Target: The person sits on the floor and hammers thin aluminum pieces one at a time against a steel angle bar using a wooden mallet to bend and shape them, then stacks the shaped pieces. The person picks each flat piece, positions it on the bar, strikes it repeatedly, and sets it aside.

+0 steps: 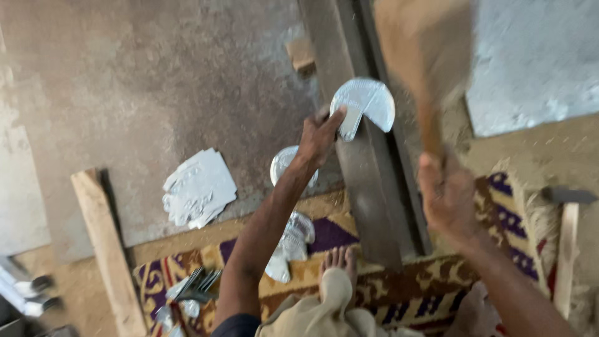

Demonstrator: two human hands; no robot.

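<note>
Metal piece held on iron beam, mallet raised.
Upper centre: left hand pinches the half-round metal sheet flat on the beam; right hand clenches the wooden mallet. Advise keeping fingers off the strike zone.

Hands: we count two, left hand and right hand
Wooden mallets: one
Metal beams: one
Wooden planks: we count one
</note>
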